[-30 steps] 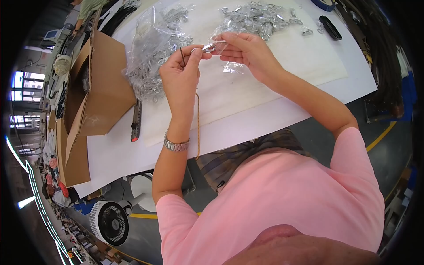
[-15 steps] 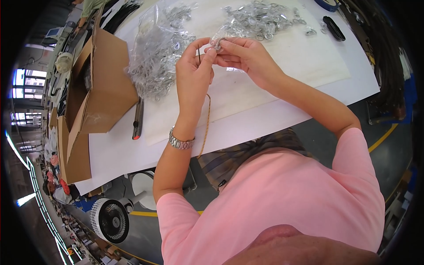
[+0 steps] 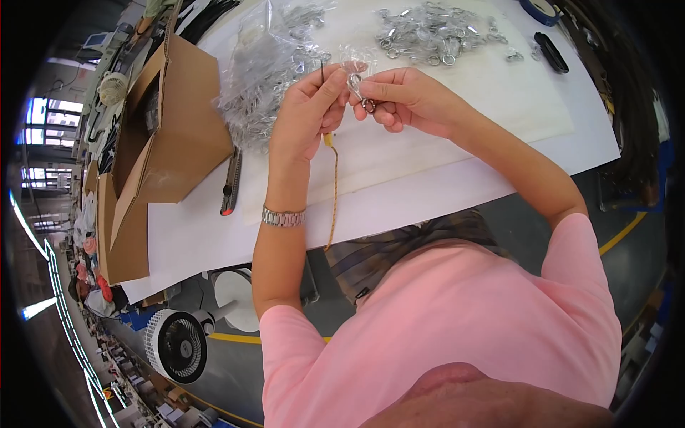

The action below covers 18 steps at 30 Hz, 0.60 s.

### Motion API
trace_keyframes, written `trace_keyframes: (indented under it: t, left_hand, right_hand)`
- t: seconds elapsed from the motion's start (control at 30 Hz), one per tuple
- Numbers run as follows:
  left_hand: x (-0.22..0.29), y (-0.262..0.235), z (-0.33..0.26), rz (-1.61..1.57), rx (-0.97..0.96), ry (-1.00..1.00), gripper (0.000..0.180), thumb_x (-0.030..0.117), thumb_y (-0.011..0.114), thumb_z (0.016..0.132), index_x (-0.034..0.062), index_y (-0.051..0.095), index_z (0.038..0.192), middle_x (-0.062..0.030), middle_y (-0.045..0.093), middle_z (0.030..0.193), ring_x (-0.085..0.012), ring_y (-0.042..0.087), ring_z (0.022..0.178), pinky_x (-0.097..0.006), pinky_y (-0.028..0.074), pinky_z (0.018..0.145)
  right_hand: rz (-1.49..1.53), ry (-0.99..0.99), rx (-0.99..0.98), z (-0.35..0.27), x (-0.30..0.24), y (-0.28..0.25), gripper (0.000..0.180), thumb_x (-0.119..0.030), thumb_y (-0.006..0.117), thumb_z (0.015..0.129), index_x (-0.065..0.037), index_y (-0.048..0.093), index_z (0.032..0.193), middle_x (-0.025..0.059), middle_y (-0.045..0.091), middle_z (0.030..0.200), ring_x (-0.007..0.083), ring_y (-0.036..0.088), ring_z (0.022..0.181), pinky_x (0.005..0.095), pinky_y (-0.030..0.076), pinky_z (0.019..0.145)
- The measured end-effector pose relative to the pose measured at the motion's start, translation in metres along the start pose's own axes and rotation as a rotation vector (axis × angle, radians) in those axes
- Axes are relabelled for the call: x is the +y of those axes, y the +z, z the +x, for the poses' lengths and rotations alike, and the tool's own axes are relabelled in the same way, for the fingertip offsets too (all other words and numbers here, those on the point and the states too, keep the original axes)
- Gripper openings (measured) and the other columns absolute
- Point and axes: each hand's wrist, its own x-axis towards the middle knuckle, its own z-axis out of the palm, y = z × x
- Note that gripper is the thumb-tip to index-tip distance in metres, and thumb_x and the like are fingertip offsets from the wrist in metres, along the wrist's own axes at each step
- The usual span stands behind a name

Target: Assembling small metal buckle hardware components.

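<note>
A small metal clasp (image 3: 364, 96) sits above the white tabletop (image 3: 442, 178), pinched in the fingertips of the right hand (image 3: 399, 96). The left hand (image 3: 310, 107) is closed on a thin tan cord (image 3: 333, 185), which hangs down over the tabletop edge. A clear bag of metal parts (image 3: 267, 68) lies just behind the left hand. A loose heap of clasps (image 3: 435, 32) lies farther back. An open cardboard box (image 3: 168, 135) stands at left, a utility knife (image 3: 230, 182) beside it.
</note>
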Motion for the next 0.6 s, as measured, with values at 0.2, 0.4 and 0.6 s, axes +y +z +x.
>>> trace_keyframes:
  t: [0.2,0.4,0.6]
  left_hand:
    - [-0.004,-0.001,-0.001,0.235,0.042,0.032,0.015,0.017,0.071,0.096,0.0023,0.068,0.096,0.0040,0.058,0.067,-0.0008,0.042,0.051,-0.019,0.028,0.045]
    - [-0.010,0.013,-0.001,0.382,0.175,0.144,0.011,0.012,0.067,0.094,0.0016,0.068,0.098,0.0020,0.061,0.068,-0.0025,0.053,0.059,-0.020,0.035,0.049]
    - [-0.011,0.018,-0.003,0.399,0.161,0.169,0.014,0.010,0.063,0.096,0.0001,0.068,0.104,0.0004,0.062,0.069,-0.0030,0.052,0.058,-0.020,0.035,0.050]
  right_hand:
    - [-0.060,0.090,0.058,0.001,0.002,-0.005,0.028,-0.026,0.064,0.103,0.001,0.069,0.110,0.0085,0.072,0.095,0.0076,0.056,0.065,0.0241,0.049,0.063]
    - [-0.724,-0.061,0.221,-0.006,-0.013,0.013,0.024,-0.023,0.061,0.103,-0.003,0.073,0.107,0.0048,0.073,0.089,0.0080,0.052,0.062,0.0258,0.044,0.059]
    - [-1.117,-0.357,0.337,-0.005,0.004,0.016,0.028,-0.027,0.065,0.098,-0.002,0.073,0.087,0.0056,0.066,0.068,0.0150,0.055,0.057,0.0344,0.046,0.059]
